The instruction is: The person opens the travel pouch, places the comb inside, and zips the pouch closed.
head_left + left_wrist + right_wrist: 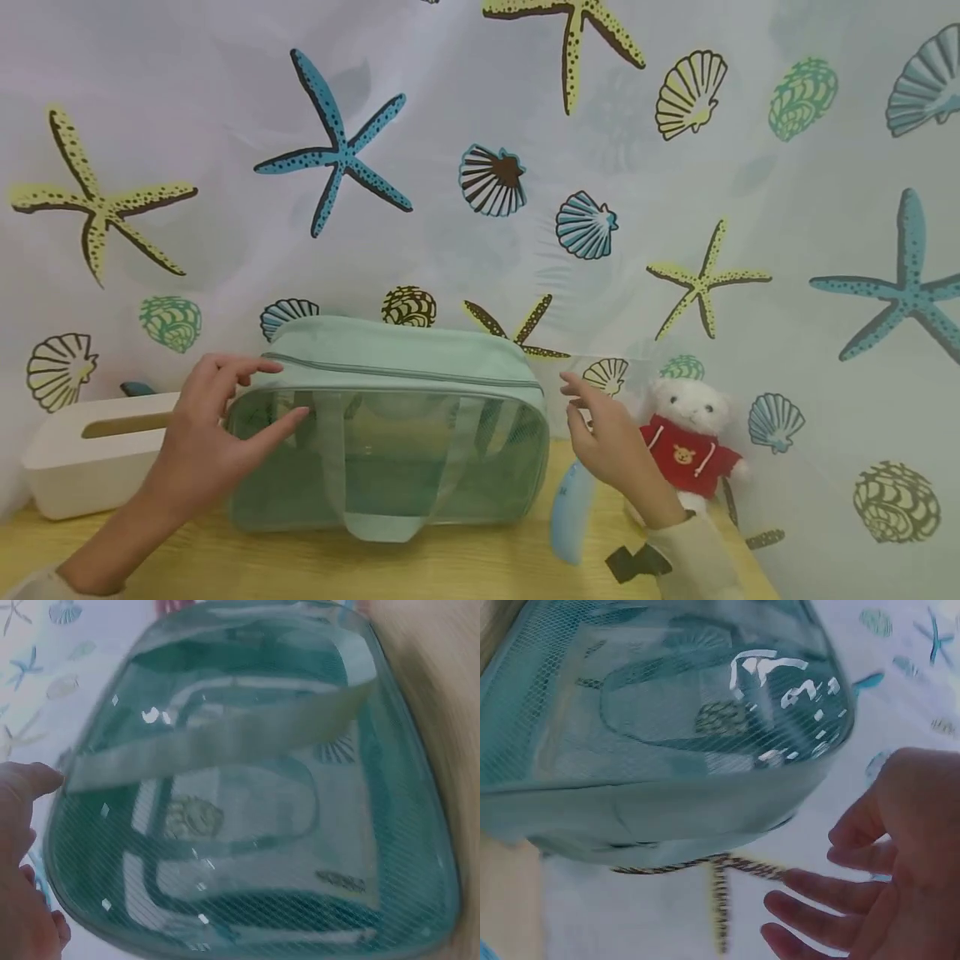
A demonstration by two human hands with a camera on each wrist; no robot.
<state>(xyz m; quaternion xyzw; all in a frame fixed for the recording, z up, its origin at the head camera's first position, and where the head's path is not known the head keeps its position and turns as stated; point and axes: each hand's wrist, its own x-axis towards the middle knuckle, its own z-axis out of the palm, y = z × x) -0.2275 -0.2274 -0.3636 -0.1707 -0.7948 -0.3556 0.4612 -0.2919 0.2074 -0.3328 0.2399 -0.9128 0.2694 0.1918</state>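
A mint-green toiletry bag [405, 346] stands upright on the table, with a zipper along its top and a see-through mesh-patterned front. Down that front hangs a pale green strap handle [384, 527]; in the left wrist view the handle [217, 742] crosses the see-through panel. My left hand [206, 433] is at the bag's upper left corner, thumb and forefinger spread apart. Whether its fingertips touch the bag cannot be told. Beyond the bag's right end, my right hand [611, 433] hovers with loosely bent fingers. The right wrist view shows this hand [885, 877] apart from the bag, holding nothing.
A white tissue box [90, 462] stands left of the bag. On the right are a light blue bottle-like object [572, 512] and a white teddy bear [690, 442] in a red hoodie. Behind everything hangs a curtain [465, 75] printed with starfish and shells. The wooden table [480, 571] runs along the front.
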